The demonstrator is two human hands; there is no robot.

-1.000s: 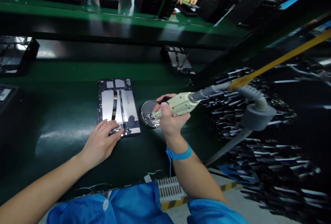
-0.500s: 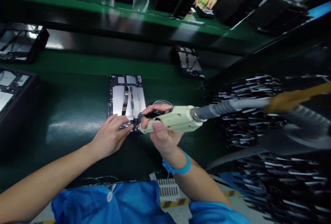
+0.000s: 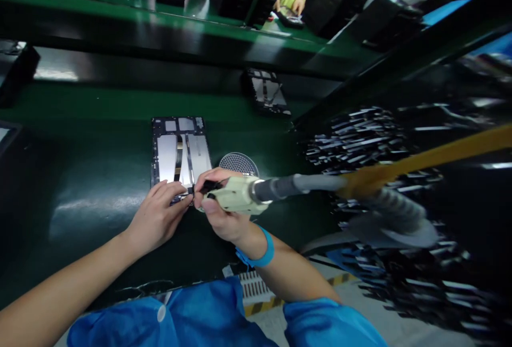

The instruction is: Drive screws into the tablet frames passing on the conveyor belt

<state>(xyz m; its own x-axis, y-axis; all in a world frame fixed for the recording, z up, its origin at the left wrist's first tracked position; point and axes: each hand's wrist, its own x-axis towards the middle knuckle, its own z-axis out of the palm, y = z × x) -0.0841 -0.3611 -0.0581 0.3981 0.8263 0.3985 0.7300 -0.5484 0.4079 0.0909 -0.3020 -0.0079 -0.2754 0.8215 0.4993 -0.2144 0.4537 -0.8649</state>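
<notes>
An open tablet [image 3: 167, 149], its silver inside and dark ribbon cables showing, lies flat on the green work surface in front of me. My left hand [image 3: 154, 218] is closed at its lower edge, with the thumb and fingertips close together there. In my right hand [image 3: 226, 224] is a pale green electric screwdriver [image 3: 242, 193], gripped with the fingers wrapped round its body. Its front end points at the tablet's lower edge, right beside my left fingertips. The bit and the spot it meets are hidden by my fingers.
A round perforated disc [image 3: 239, 162] lies right of the tablet. Another opened tablet [image 3: 269, 93] is farther back. Stacked dark parts [image 3: 360, 141] stand at the right, near the screwdriver's cable [image 3: 316, 181] and a yellow strap [image 3: 432, 152]. Co-workers' hands [image 3: 298, 4] show across the bench.
The view has shifted, so the bench appears farther left. The screwdriver's rear end has swung nearer to me and looks shorter. Both hands remain at the tablet's lower edge.
</notes>
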